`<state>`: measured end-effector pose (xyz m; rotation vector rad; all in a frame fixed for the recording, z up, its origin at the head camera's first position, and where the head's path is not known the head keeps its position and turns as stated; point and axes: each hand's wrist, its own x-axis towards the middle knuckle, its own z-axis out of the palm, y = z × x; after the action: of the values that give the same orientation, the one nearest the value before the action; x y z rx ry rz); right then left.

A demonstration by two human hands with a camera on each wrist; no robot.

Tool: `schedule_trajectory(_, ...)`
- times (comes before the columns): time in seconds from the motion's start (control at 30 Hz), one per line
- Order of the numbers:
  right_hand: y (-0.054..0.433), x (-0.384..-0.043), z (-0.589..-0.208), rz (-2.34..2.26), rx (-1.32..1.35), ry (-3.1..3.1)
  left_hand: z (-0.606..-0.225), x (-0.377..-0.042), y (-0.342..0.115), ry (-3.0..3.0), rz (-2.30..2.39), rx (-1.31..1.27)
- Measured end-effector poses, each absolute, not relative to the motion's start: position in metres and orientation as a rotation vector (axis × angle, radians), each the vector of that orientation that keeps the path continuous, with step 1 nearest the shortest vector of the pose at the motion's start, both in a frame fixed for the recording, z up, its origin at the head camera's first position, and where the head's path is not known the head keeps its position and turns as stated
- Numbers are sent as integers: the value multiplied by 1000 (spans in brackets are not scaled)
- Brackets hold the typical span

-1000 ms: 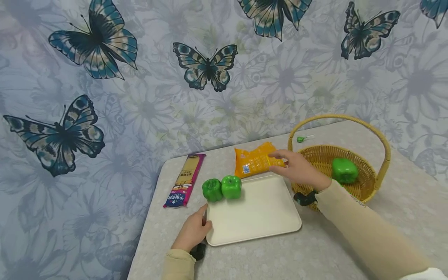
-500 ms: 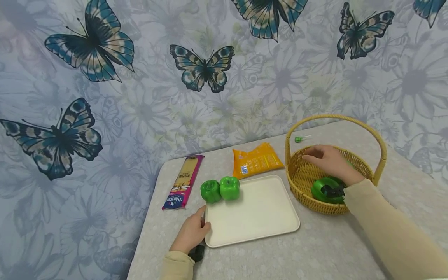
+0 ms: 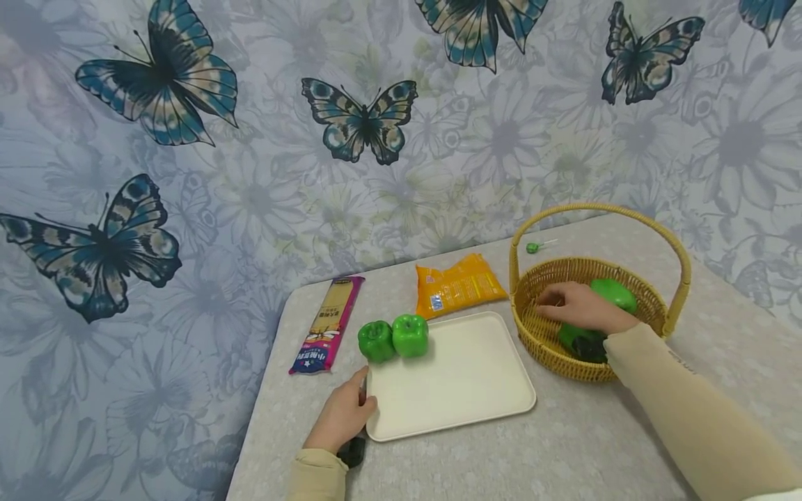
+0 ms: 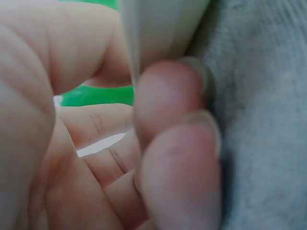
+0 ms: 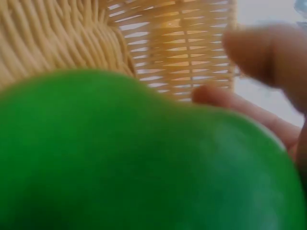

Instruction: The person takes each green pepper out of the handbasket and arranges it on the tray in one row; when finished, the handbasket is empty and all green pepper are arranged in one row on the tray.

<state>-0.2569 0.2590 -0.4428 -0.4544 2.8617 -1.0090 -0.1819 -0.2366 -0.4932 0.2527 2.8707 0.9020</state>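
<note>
My left hand [image 3: 341, 412] grips the left rim of a cream tray [image 3: 457, 383], thumb over the edge and fingertips under it in the left wrist view. Two green bell peppers [image 3: 410, 335] sit side by side at the tray's far left corner. My right hand [image 3: 573, 305] reaches into a wicker basket [image 3: 539, 348], fingers loosely bent with nothing between thumb and fingers. One green bell pepper [image 3: 615, 295] lies behind this hand, another partly hidden under the wrist. In the right wrist view, a green bell pepper [image 5: 144, 158] fills the foreground, with thumb and finger beyond it.
An orange packet [image 3: 460, 285] lies behind the tray. Left of the peppers is a long purple-and-gold packet [image 3: 328, 327]. A small green lollipop-like item [image 3: 532, 248] lies behind the basket, whose tall handle [image 3: 595, 207] arches over it. A butterfly-patterned wall stands behind the table.
My right hand has moved right from over the orange packet into the basket, then lower inside it. The left hand stays on the tray's rim.
</note>
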Motion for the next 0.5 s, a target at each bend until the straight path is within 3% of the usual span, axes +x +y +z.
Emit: schedule_trajectory(0.5, 261, -259, -445, -1117, -388, 2948, -495, -183, -236, 2877, 882, 261)
